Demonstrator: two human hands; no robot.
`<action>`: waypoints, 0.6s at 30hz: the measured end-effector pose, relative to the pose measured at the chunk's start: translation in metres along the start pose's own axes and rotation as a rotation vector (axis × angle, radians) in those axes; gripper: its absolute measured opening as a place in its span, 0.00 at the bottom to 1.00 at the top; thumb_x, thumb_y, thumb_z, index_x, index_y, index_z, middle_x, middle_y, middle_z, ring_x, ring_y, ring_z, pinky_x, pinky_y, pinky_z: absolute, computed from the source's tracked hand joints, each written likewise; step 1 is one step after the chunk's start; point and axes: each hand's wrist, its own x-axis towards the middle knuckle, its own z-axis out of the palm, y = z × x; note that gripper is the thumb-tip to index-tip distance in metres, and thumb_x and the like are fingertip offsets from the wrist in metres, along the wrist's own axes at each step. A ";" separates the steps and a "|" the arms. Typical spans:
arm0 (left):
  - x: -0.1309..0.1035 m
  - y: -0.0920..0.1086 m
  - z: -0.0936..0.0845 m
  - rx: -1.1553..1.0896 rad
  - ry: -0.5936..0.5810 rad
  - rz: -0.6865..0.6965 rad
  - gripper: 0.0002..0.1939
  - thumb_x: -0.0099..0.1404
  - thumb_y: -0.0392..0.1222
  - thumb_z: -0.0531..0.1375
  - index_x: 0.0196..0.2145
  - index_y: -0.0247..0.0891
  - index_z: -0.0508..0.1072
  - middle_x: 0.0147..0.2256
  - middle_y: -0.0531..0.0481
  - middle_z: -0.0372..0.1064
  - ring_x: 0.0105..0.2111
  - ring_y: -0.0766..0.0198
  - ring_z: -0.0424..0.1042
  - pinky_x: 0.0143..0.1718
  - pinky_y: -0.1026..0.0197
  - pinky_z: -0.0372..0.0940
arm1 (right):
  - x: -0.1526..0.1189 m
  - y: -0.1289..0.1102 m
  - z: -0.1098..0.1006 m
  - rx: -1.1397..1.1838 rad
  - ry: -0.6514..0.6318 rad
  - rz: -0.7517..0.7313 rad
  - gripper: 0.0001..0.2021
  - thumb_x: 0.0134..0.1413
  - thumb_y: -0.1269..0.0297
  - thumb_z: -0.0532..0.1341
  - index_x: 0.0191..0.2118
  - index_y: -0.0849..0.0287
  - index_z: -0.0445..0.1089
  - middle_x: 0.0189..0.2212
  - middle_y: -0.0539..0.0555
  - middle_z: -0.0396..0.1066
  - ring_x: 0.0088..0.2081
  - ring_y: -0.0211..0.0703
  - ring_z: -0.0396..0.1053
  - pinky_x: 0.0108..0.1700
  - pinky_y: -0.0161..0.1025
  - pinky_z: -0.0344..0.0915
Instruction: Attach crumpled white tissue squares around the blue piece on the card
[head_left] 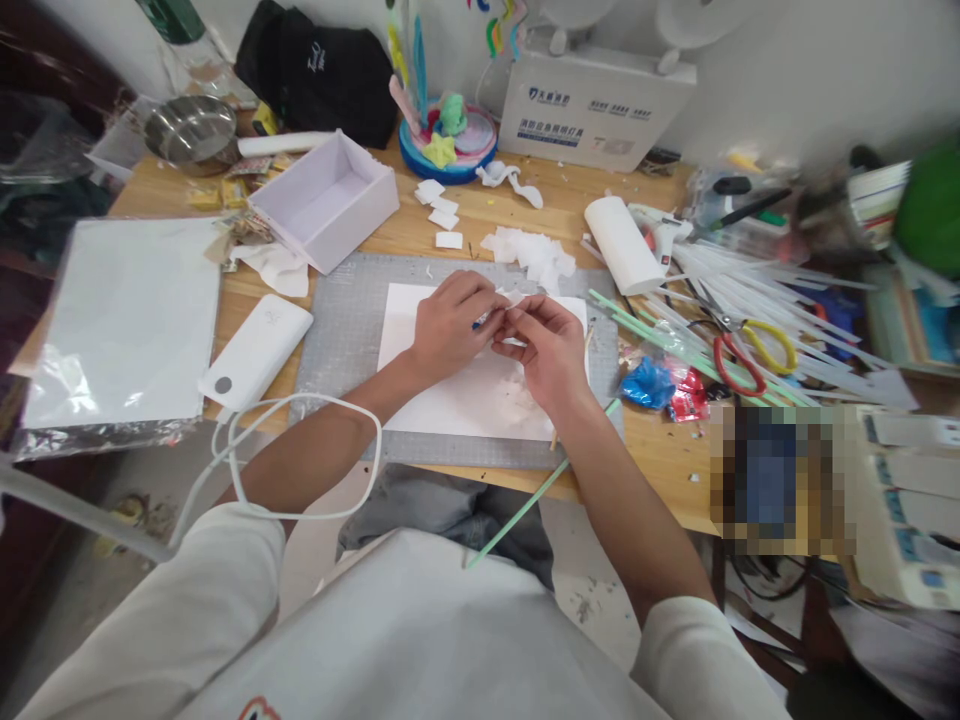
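White scrap (pixel 514 298), mostly hidden, pinched by left hand (pixel 459 322) and right hand (pixel 551 350), shape unclear

- White piece (pixel 513 298), largely hidden by the fingers (pixel 534 318); shape indeterminable.
- Dark-blue item (pixel 769 475), pixelated beyond recognition.
- Green object (pixel 931 210), cut by the right edge.

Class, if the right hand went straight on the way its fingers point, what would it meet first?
Probably the left hand, close ahead, along with the white scrap both seem to hold; exact depth is unclear.
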 end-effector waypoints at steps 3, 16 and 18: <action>0.000 0.000 0.000 0.002 0.000 0.001 0.07 0.68 0.35 0.59 0.33 0.38 0.77 0.33 0.48 0.74 0.35 0.65 0.72 0.32 0.63 0.64 | 0.000 0.001 0.000 -0.008 0.001 0.000 0.08 0.45 0.64 0.71 0.29 0.57 0.71 0.23 0.44 0.71 0.26 0.33 0.71 0.29 0.34 0.76; 0.001 0.000 -0.001 0.013 0.016 0.034 0.06 0.66 0.33 0.60 0.33 0.37 0.77 0.33 0.48 0.74 0.35 0.64 0.72 0.31 0.63 0.63 | 0.002 0.002 -0.002 -0.039 0.022 0.003 0.08 0.44 0.63 0.71 0.28 0.57 0.72 0.23 0.45 0.71 0.26 0.33 0.71 0.29 0.33 0.74; 0.001 0.000 0.000 0.017 0.013 0.036 0.06 0.66 0.33 0.60 0.33 0.37 0.78 0.33 0.48 0.74 0.35 0.64 0.72 0.31 0.63 0.64 | 0.002 0.002 -0.001 -0.037 0.025 0.000 0.08 0.43 0.63 0.72 0.28 0.57 0.72 0.23 0.45 0.71 0.25 0.33 0.70 0.28 0.33 0.74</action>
